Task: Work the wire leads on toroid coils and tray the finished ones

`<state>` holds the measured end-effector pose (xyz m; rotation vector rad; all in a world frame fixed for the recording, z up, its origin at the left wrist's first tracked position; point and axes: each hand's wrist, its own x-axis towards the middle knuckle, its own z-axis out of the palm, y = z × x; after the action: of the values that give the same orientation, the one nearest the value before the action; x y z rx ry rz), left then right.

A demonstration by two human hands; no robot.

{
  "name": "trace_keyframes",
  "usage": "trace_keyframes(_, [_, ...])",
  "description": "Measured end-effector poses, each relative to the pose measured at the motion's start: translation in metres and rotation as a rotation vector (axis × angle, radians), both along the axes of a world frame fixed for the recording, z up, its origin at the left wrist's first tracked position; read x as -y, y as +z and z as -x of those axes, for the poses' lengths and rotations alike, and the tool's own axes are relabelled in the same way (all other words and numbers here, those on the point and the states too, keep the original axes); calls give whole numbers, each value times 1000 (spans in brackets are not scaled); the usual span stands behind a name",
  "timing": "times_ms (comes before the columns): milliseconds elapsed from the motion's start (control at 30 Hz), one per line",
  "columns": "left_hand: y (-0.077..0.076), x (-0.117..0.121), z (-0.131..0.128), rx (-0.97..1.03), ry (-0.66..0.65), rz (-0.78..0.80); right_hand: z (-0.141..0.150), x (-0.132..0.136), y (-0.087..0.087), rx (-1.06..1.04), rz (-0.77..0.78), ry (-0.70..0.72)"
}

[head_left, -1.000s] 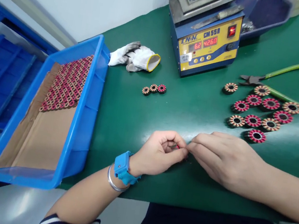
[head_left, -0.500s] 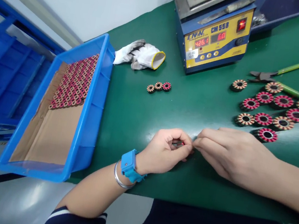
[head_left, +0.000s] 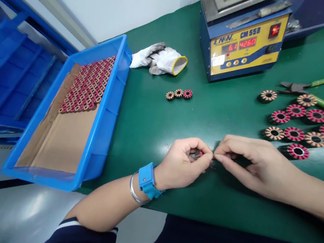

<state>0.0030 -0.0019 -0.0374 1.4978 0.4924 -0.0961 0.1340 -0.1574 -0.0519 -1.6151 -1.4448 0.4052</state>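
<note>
The left hand (head_left: 185, 161) is curled with thumb and forefinger closed on a small red part (head_left: 199, 154), most of which the fingers hide. The right hand (head_left: 258, 168) meets it tip to tip: its thumb and forefinger are pinched narrow right at the left fingertips, and whatever lies between them is too small to tell. The red part sits inside the left grip, just to the left of the right hand's pinch, over the near part of the green table (head_left: 147, 135); a thin strand (head_left: 212, 168) shows just below the fingertips. On the left wrist are a blue band (head_left: 146, 178) and a silver bracelet (head_left: 134, 188). At the table's left stands a blue bin (head_left: 110, 114), lined with cardboard (head_left: 67, 135); red and tan rings (head_left: 86, 86) are packed closely together over its far part, and the cardboard shows at the near end. Behind the machine (head_left: 247, 49), whose displays read 6.1 and 426.0, a purple bin (head_left: 319, 23) holds some shiny bits (head_left: 293, 25). A knife (head_left: 260, 15) lies along the machine's top. Beyond the right hand stand 11 larger coils (head_left: 299, 134), 6 red and 5 tan, with green-handled pliers (head_left: 295, 88) behind them. Farther left, 3 small coils (head_left: 181, 93) stand in a row, near white and grey gloves (head_left: 165, 61).
</note>
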Motion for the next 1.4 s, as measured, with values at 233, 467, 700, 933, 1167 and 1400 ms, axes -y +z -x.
trace_keyframes(233, [-1,-3,-7,29,197,87,5,-5,-4,35,-127,-262])
trace_keyframes(467, [-1,-4,-8,33,205,106,15,-7,-6,51,-180,-141])
trace_keyframes(700, [-3,-6,-8,45,173,103,14,-8,-5,41,-178,-118])
trace_keyframes(933, [1,-7,-8,30,145,87,14,-9,-2,31,-169,-129])
trace_keyframes(1167, [3,-6,-9,-23,132,74,11,-8,-3,91,-175,-167])
trace_keyframes(1400, [5,-5,-8,-8,65,80,10,-7,-9,326,-104,-161])
